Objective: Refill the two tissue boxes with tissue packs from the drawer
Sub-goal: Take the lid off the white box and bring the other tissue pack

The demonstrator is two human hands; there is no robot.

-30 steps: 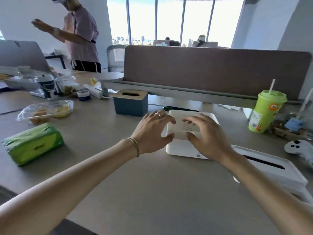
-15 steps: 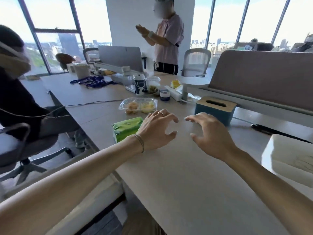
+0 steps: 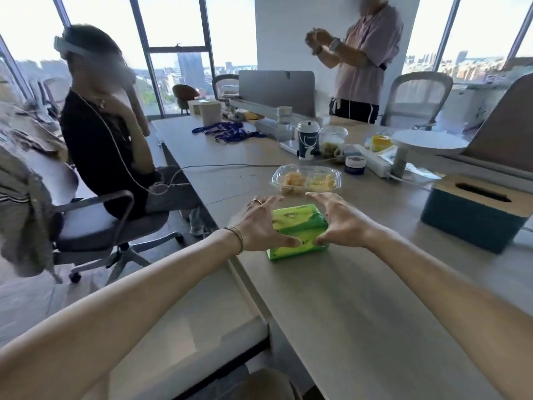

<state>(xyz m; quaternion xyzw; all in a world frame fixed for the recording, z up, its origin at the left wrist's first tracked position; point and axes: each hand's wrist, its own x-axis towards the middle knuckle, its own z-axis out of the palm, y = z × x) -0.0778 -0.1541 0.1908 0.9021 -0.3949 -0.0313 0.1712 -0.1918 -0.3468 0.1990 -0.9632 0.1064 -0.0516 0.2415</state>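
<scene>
Both hands are spread wide over the green tissue pack [image 3: 298, 230], left hand [image 3: 261, 225] and right hand [image 3: 339, 223] on either side, fingers splayed, no real grip. The pack lies near the surface [image 3: 360, 298] edge, the blue tissue box [image 3: 473, 217] well to its right.

Office w/ floor-to-ceiling windows [image 3: 178, 30] on far side, bright daylight & city skyline outside; white wall panel [image 3: 288, 33] stood btwn the window runs. Long pale wood-look desk [image 3: 360, 298] ran thru the room w/ grey divider screen [image 3: 275, 89] at far end. Grey swivel chair [image 3: 109, 226] sat left of desk on grey floor [image 3: 28, 298]; mesh-back chair [image 3: 418, 96] stood behind.
</scene>
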